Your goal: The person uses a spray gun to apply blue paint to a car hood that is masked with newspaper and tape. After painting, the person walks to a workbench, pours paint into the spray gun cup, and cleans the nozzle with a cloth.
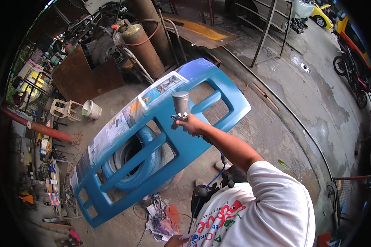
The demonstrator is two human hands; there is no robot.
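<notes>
My right hand (pixel 192 125) is wrapped round the handle of a spray gun (pixel 181 103) with a metal cup on top. The gun is over the middle of a large teal vehicle bumper (pixel 189 146), which has several rectangular openings. Newspaper sheets (pixel 111 131) cover the bumper's far left edge. Through the openings shows a tyre (pixel 146 166) beneath, with teal paint on it. At the lower edge, my left hand (pixel 177 241) shows only in part beside my shirt; its fingers cannot be made out.
A blue hose (pixel 215 178) runs down by my legs. Crumpled paper (pixel 160 220) lies on the floor near the bumper. Beyond stand a rusty gas cylinder (pixel 143 49), a white bucket (pixel 91 110) and a plastic stool (pixel 65 109). A metal frame (pixel 264 35) stands at the far right.
</notes>
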